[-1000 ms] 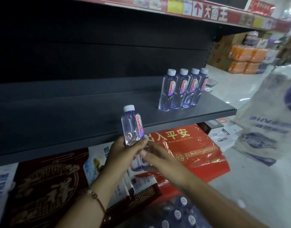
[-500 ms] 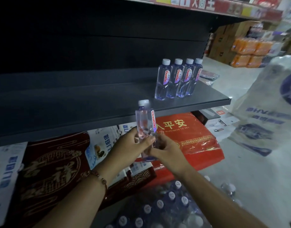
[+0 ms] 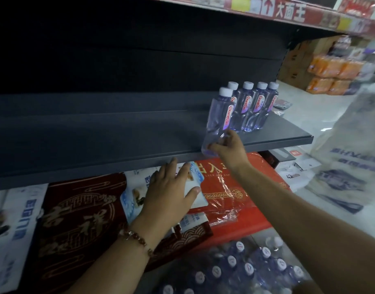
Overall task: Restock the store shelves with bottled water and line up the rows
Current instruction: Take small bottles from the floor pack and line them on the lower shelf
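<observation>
The right hand [image 3: 229, 150] grips a bottle [image 3: 219, 119] by its lower end, fingers [image 3: 214, 147] curled round the base and thumb up the side, and holds it tilted with its white cap leaning right, over the front part of the dark shelf [image 3: 118, 141]. The bottle's base hangs at the shelf's front edge, not set down. Just behind and to its right a row [image 3: 254, 107] of four like bottles stands upright near the shelf's right end, caps level, red labels facing out; the held bottle overlaps the leftmost one in view, and whether they touch cannot be told. The left hand [image 3: 171, 196] holds nothing: its fingers are spread wide and straight, palm down, just below the shelf edge, over the packs [image 3: 224, 187] stacked underneath, red and dark red with gold lettering. A bead bracelet [image 3: 135, 240] circles the left wrist. Low in front, a wrapped case [image 3: 235, 270] of white-capped bottles lies on the floor. At far right stands a blurred white bag [image 3: 351, 166], and orange packs [image 3: 334, 73] are piled in the distance.
</observation>
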Motion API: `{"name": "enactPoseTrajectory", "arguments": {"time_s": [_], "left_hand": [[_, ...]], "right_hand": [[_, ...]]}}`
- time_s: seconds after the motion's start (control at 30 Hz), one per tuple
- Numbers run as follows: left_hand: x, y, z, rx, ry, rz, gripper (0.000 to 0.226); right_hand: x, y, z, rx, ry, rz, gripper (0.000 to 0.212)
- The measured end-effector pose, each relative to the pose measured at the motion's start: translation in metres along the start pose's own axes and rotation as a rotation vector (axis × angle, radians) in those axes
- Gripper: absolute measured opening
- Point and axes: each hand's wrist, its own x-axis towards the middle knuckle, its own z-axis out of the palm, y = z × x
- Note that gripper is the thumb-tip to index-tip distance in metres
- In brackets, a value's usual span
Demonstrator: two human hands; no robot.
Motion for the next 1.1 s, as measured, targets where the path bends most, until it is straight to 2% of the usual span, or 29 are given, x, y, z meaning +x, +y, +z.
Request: {"name": "enactPoseTrajectory", "arguments": {"time_s": [0.1,0.27,0.43,0.63,0.83,0.9,1.0,1.1], "left_hand": [[0.004,-0.003,0.000,-0.009,0.017,-0.002,0.074],[0.011,-0.007,0.001,0.007,0.033,-0.020,0.074],[0.017,-0.009,0.004,0.003,0.007,-0.029,0.073],[0.020,-0.002,0.008,-0.026,-0.016,-0.022,0.072],[0.021,0.009,0.017,-0.050,-0.050,0.031,0.070],[0.019,0.020,0.020,-0.037,-0.052,0.070,0.070],[0.012,0.042,0.030,0.002,-0.090,0.140,0.073],[-0.001,0.064,0.042,0.033,-0.141,0.195,0.073]], "right_hand": [[0.032,-0.007,0.014,-0.038,0.091,-0.053,0.054],[0.072,0.010,0.033,-0.075,0.121,-0.013,0.056],[0.082,0.011,0.045,-0.317,0.252,-0.065,0.059],[0.095,0.012,0.049,-0.326,0.313,-0.049,0.061],[0.073,0.005,0.026,-0.354,0.196,-0.073,0.074],[0.044,0.003,0.000,-0.501,0.108,-0.110,0.073],[-0.015,0.016,-0.059,-0.857,0.003,-0.173,0.077],[-0.072,0.041,-0.119,-1.041,-0.092,-0.106,0.084]]}}
